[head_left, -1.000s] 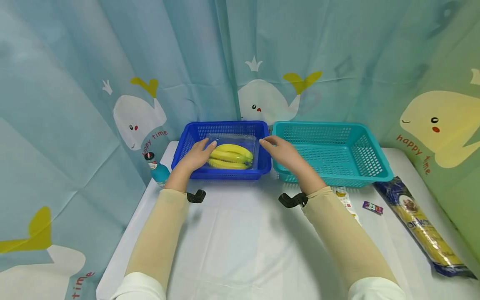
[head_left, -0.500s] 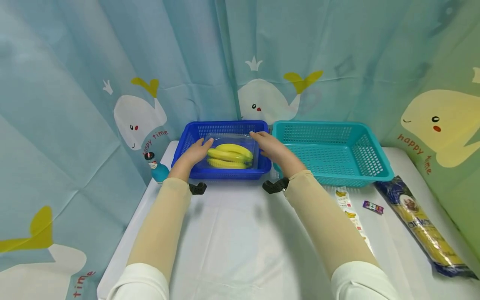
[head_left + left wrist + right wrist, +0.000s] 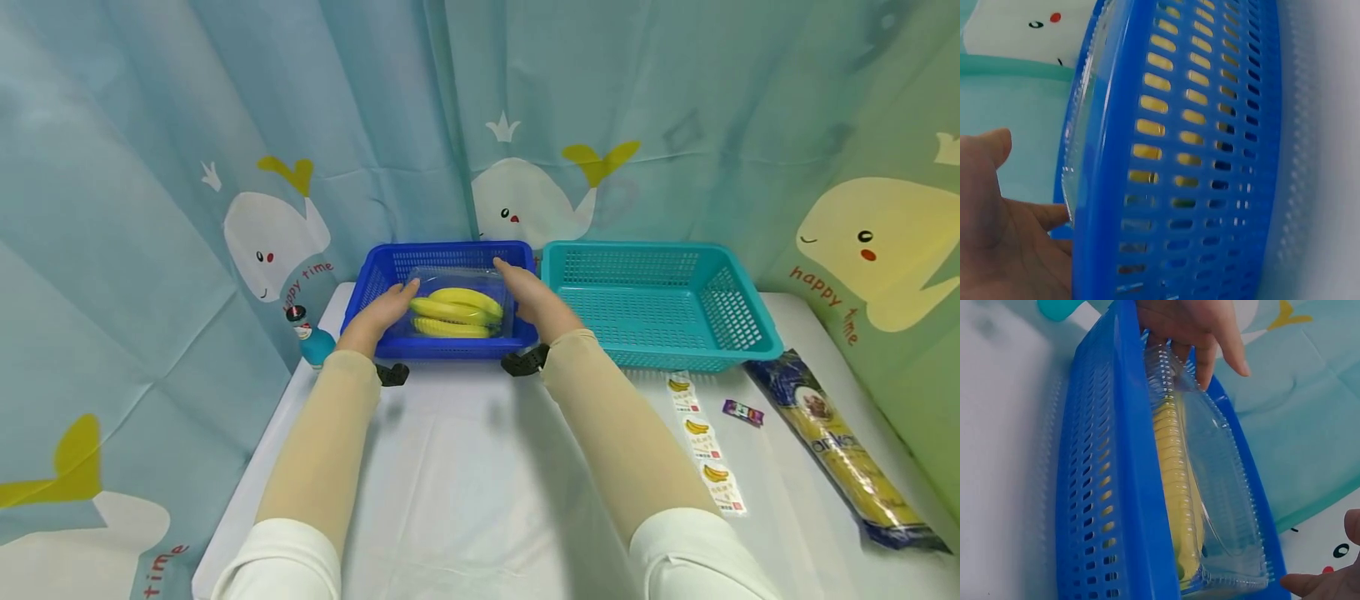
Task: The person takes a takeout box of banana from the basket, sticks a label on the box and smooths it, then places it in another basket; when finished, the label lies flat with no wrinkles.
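Observation:
In the head view a clear plastic box [image 3: 450, 270] holding yellow bananas [image 3: 457, 312] sits inside a blue basket [image 3: 450, 352]. My left hand [image 3: 382, 317] is at the box's left side. In the left wrist view this hand's thumb stands up and apart while its fingers reach to the clear plastic edge. My right hand [image 3: 536, 300] lies along the right side of the box. The right wrist view shows a straight finger of that right hand [image 3: 1335, 581] by the box's corner at the basket rim, its thumb raised.
To the right stands a teal basket [image 3: 652, 362]. A teal bottle [image 3: 318, 346] is left of the blue one. A strip of banana-picture stickers [image 3: 703, 437], a small purple wrapper [image 3: 743, 412] and a long blue-and-yellow pack [image 3: 840, 450] lie on the right. A curtain hangs behind.
My right hand has moved left from the basket's right rim to the side of the box. Its sleeve has uncovered the sticker strip. The left hand has shifted slightly left.

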`<control>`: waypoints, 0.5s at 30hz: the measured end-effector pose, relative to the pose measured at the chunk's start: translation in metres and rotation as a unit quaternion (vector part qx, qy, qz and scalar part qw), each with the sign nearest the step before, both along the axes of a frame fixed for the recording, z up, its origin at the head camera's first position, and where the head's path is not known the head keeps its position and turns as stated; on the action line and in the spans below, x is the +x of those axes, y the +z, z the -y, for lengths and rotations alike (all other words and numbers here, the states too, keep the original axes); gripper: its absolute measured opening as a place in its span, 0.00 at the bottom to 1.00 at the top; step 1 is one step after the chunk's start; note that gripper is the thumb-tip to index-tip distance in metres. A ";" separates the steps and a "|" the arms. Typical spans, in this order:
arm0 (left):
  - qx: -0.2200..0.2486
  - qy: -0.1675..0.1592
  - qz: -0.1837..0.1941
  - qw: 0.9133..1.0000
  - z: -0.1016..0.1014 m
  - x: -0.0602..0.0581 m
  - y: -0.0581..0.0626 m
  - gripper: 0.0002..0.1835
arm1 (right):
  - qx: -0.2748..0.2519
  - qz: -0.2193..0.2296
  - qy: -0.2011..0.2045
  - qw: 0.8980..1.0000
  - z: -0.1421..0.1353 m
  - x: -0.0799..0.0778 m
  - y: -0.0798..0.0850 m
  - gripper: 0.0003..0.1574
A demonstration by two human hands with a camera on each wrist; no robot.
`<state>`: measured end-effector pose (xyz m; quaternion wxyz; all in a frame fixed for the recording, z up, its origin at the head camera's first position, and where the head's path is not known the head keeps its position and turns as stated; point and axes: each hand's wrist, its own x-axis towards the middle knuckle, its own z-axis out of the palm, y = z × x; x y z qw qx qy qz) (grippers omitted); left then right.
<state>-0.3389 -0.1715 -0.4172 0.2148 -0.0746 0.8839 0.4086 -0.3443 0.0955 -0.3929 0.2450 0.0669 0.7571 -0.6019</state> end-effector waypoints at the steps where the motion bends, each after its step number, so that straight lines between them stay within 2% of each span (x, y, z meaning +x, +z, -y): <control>1: 0.004 -0.002 0.001 1.000 0.001 0.000 0.000 0.50 | 0.005 0.002 -0.001 1.000 0.001 0.000 0.000 0.46; 8: 0.012 -0.024 0.003 1.000 0.006 -0.003 -0.002 0.51 | 0.039 0.013 0.003 0.999 0.005 -0.003 -0.002 0.46; 15: 0.025 -0.032 0.017 0.999 0.009 -0.009 -0.004 0.53 | 0.054 0.025 0.003 0.998 0.007 -0.008 -0.002 0.47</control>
